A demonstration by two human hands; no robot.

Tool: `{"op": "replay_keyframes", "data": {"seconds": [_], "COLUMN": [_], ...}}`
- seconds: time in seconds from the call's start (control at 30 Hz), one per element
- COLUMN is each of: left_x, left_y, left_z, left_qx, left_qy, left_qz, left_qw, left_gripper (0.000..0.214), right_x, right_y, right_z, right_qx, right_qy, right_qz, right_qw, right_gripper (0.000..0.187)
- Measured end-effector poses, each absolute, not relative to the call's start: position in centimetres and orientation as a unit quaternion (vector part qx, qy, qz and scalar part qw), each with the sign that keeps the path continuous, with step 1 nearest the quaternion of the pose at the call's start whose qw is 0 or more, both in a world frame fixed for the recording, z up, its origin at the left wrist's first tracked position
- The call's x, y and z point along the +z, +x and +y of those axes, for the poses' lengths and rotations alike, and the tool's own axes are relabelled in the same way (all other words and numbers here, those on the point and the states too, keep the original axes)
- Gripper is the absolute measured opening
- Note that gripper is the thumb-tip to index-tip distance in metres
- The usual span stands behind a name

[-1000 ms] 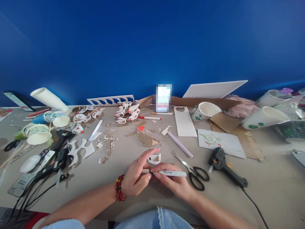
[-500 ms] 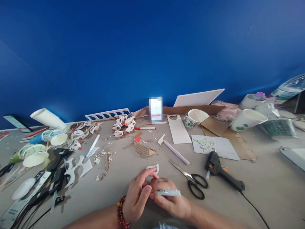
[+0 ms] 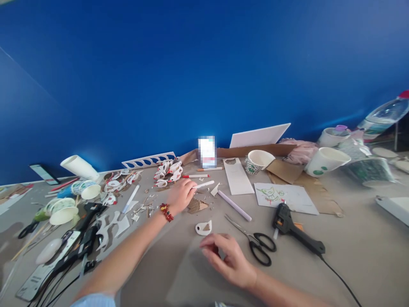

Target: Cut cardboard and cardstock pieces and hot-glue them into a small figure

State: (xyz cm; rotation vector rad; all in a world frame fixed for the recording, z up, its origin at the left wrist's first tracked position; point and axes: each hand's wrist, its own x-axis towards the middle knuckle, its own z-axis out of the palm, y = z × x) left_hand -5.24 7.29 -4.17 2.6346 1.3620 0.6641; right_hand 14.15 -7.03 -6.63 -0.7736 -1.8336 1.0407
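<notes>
I steer by the scissors (image 3: 251, 237). Well beyond them and to their left, my left hand (image 3: 181, 195) has its fingers closed on a white pen (image 3: 206, 184). Just left of the scissors, my right hand (image 3: 228, 258) is loosely curled, thumb and fingertips apart, and I see nothing in it.

The small white cutout (image 3: 203, 230) lies flat on the table (image 3: 150, 264), left of the scissors' blades and touched by neither hand. It already carries a brown patch and a dark spot, but I make out no red on it. Farther beyond and left of the scissors, a cluster of similar cutouts (image 3: 175, 169) shows red tips, so I judge those further along and this one short of matching them. Beyond the scissors, a white panel (image 3: 239, 177) has one notch at its far end; most of it looks uncut.
</notes>
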Motion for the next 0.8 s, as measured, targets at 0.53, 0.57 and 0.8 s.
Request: {"op": "replay_keyframes", "data": {"seconds": [0.53,0.57,0.8], "left_x": [-4.9,-5.3,-5.7], "left_y": [-5.8,-5.6,-5.1], "left_z": [-1.6,-2.0,-1.5], "left_qx": [0.14,0.136,0.195], "left_qy": [0.892,0.889,0.878], "left_qz": [0.386,0.397,0.392], "left_qw": [0.187,0.183,0.195], "left_gripper": [0.054,0.053,0.023], "right_x": [-5.5,-5.5,-4.1], "right_y": [16.1,16.1,16.9], "right_z": [-5.0,-5.0,-4.3], "right_qx": [0.432,0.431,0.395], "right_qy": [-0.402,-0.401,-0.423], "right_qz": [-0.577,-0.581,-0.627], "right_qw": [0.564,0.562,0.522], "right_gripper": [0.023,0.022,0.023]}}
